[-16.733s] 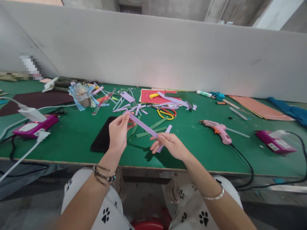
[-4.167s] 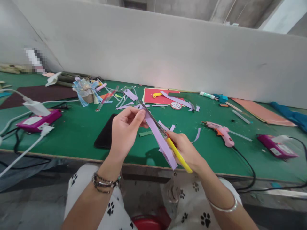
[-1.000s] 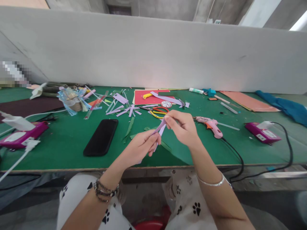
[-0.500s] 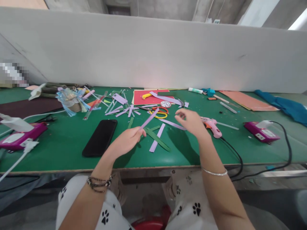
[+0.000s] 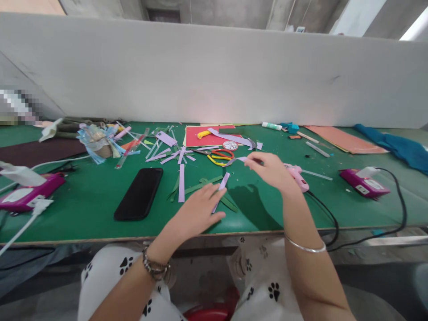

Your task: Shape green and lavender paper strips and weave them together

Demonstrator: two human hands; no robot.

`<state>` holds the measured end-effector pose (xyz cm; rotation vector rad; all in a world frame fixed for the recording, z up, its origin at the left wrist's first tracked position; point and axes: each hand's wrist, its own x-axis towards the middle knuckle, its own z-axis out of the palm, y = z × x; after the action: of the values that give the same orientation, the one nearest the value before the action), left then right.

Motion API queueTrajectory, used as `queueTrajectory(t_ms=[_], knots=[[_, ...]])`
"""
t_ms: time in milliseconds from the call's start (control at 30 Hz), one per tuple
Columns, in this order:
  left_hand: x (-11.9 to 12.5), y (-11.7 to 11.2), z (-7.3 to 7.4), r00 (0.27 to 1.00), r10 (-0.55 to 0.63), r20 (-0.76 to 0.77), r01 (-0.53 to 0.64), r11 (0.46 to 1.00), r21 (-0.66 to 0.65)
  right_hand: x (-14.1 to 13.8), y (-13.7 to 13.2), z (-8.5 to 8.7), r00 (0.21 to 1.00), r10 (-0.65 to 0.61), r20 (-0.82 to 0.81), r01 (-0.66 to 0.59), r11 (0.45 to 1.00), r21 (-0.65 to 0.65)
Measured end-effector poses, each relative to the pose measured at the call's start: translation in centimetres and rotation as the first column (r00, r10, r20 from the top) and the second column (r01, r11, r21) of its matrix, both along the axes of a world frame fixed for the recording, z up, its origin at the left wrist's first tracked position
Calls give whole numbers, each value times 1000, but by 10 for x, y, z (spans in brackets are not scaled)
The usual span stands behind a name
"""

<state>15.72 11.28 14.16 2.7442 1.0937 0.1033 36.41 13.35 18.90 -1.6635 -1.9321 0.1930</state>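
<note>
My left hand (image 5: 200,207) is open, fingers spread, over a purple paper strip (image 5: 224,180) and green paper strips (image 5: 229,204) near the table's front. Whether its fingertips touch them I cannot tell. Left of it, another purple strip (image 5: 181,183) lies across green paper. Raised over the table, my right hand (image 5: 267,167) pinches the end of a curled purple paper strip (image 5: 238,159) between thumb and fingers. Scissors with red and yellow handles (image 5: 224,157) lie just beyond that strip. A pink glue gun (image 5: 297,176) rests right of the right hand, partly hidden by it.
A black phone (image 5: 138,194) lies at left. Magenta power sockets (image 5: 363,183) with cables stand at both sides. Red paper (image 5: 192,136), a round container (image 5: 230,145), loose strips and a blue-ribboned bundle (image 5: 100,140) lie further back. A white partition (image 5: 214,71) stands behind.
My left hand has let go of its purple strip, now lying on the table, and moved right and nearer, opening. My right hand has picked up a purple strip from the table.
</note>
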Motion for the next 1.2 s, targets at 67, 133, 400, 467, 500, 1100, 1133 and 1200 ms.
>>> queueTrajectory(t_ms=[67,133,400,467,500,1100,1133,1200], knots=[[7,-6,-6,993,-117,13,118,990,-83,0,-8,8,986,47,-157,-25,990,140],[11,-9,-12,992,-126,6,126,986,-111,-2,-15,14,968,79,-240,-19,970,243],[-6,7,-2,982,135,134,-129,990,-56,-27,-43,25,989,138,53,-147,956,253],[-15,10,7,924,209,318,-195,978,-77,-36,-49,27,949,311,52,-314,944,98],[-20,10,12,877,242,415,-222,970,-97,-41,-51,27,922,386,1,-386,922,45],[8,-3,12,364,710,602,398,466,-790,-71,-12,-9,535,202,-820,-283,958,52],[9,-4,11,356,730,583,420,432,-798,-70,-12,-8,542,203,-816,-266,962,62],[11,-4,10,357,752,555,487,358,-797,-69,-12,-7,571,187,-800,-239,969,56]])
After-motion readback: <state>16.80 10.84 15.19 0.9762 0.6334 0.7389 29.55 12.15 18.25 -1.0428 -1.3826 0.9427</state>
